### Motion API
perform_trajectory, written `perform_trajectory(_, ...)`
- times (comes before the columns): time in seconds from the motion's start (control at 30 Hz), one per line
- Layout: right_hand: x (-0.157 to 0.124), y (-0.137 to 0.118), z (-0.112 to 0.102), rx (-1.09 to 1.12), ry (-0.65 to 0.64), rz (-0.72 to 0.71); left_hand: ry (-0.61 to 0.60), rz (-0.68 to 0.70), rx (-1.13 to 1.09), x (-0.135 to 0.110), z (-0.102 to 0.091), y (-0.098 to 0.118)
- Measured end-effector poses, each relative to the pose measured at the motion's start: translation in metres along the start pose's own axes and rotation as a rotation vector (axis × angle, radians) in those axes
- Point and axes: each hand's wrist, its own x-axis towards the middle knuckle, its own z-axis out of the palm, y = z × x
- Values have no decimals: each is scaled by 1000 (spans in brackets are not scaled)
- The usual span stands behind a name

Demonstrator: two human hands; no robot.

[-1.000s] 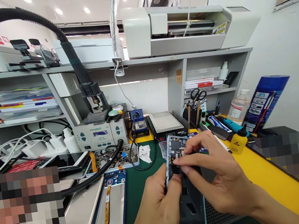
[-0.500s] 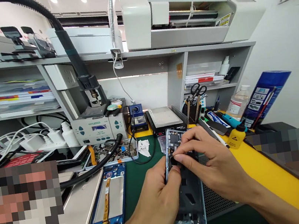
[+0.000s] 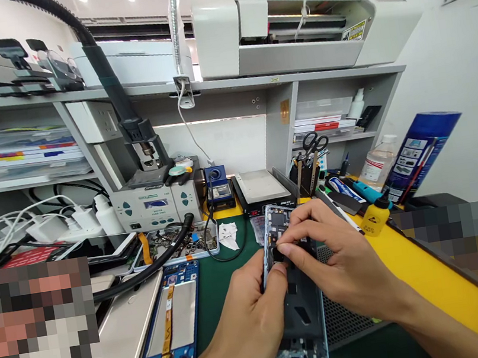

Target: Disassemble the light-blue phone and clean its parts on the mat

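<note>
An opened phone [image 3: 301,313] with its black inner frame and circuit board showing is held upright over the green mat. My left hand [image 3: 253,320] grips its left edge, thumb pressed on the inside. My right hand [image 3: 344,265] reaches over from the right, thumb and forefinger pinched on a small black part [image 3: 278,254] near the phone's upper left. What exactly the pinch holds is too small to name.
A blue phone frame with an orange flex cable [image 3: 171,324] lies left on the mat, beside a gold back cover [image 3: 126,339]. A parts tray [image 3: 181,244], a hot-air station [image 3: 155,203], a heating plate [image 3: 261,190], a yellow bottle [image 3: 374,215] and scissors [image 3: 315,146] stand behind.
The view shifted slightly; the phone and both hands sit a little higher and closer together. My right fingers stay pinched at the same spot on the phone's upper part.
</note>
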Motion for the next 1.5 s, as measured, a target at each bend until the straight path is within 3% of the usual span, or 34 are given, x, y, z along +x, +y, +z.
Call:
perform_trajectory(0.7,-2,1,6,-105,67,-114,31,83,60,1,4,1)
perform_trajectory(0.97,1,3,-8,45,-101,-21,7,55,116,1,1,-2)
perform_trajectory(1.5,1,1,-8,60,-123,4,27,11,40,2,-1,-1)
